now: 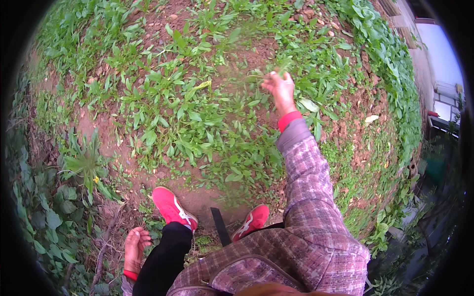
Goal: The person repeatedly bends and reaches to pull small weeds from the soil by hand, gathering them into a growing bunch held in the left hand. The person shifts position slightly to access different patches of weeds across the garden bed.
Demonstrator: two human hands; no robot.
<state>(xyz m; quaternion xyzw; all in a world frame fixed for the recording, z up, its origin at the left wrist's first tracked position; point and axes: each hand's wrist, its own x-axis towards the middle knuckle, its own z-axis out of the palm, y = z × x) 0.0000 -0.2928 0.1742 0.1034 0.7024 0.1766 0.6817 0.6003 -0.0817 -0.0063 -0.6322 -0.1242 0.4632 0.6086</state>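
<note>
My right hand (280,90) reaches out over a patch of low leafy green plants (196,111). Its fingertips pinch a small green sprig (284,66), blurred by motion; whether its roots are out of the soil cannot be told. Below on the left, my left hand (136,246) hangs beside my dark trouser leg with its fingers loosely bent and apart. Nothing shows in it. Brambly undergrowth and dry stems (107,236) lie close to that hand.
My red shoes (172,205) stand on bare brown soil (207,198), with a dark strap (221,225) hanging between them. Denser leafy rows (392,74) run along the right, beside a concrete edge (422,74). A dry stick (105,244) lies at lower left.
</note>
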